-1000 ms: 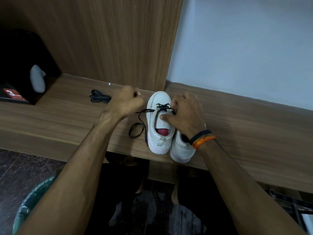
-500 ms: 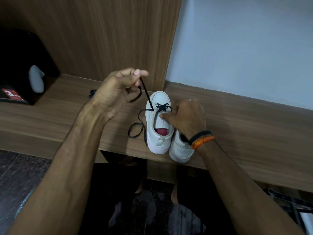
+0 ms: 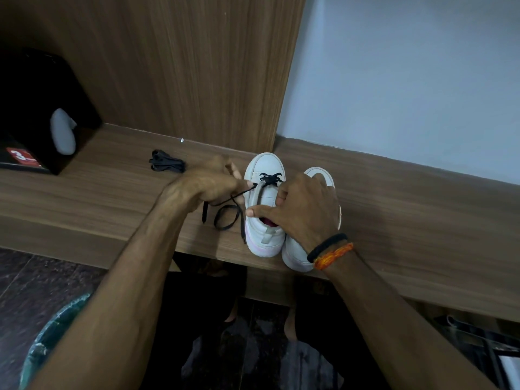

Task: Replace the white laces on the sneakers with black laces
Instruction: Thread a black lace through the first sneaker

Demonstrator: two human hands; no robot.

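Between the two hands, on the wooden shelf (image 3: 394, 220), stands the left white sneaker (image 3: 263, 218), its black lace (image 3: 270, 178) crossed only at the toe-end eyelets. The left hand (image 3: 208, 184) pinches one lace end just beside the eyelet row; slack loops below it. The right hand (image 3: 301, 209) steadies the tongue, thumb spread, fingers curled on it. Judged best: pull each crossing snug and flat before the next eyelet. A spare black lace bundle (image 3: 166, 164) lies beyond the left hand.

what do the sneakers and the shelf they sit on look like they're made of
The left sneaker and the right sneaker look like smooth white leather or a synthetic version, matte, with stitched panels; which one cannot be told. The shelf looks like wood-grain laminate or veneer: even brown streaks, flat low-sheen face.
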